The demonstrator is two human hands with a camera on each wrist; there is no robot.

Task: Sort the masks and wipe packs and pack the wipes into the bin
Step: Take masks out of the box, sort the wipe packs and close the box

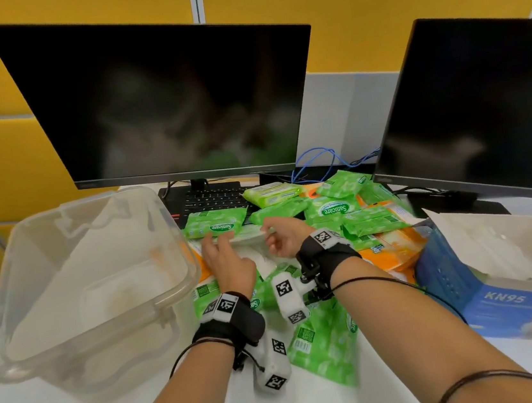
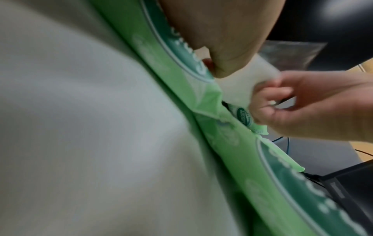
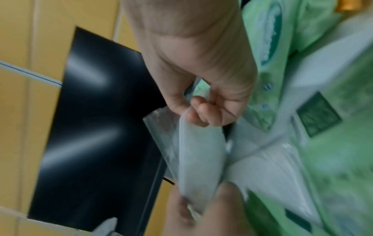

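A white mask in a clear wrapper [image 1: 249,238] is held up over the pile, between both hands. My left hand [image 1: 217,240] pinches its left end and my right hand [image 1: 270,232] pinches its right end. The right wrist view shows my right hand [image 3: 198,110] with thumb and fingers closed on the clear wrapper [image 3: 193,153]. In the left wrist view my left thumb [image 2: 224,63] presses the white mask [image 2: 238,89]. Green wipe packs [image 1: 215,222] lie scattered under and behind the hands. The clear bin [image 1: 56,331] stands to the left, tilted, with no packs visible inside.
An open blue KN95 box [image 1: 490,294] sits at the right. Orange packs [image 1: 395,252] lie among the green ones. A keyboard [image 1: 210,198] and two dark monitors [image 1: 162,107] stand behind the pile. More green packs [image 1: 325,338] lie between my forearms.
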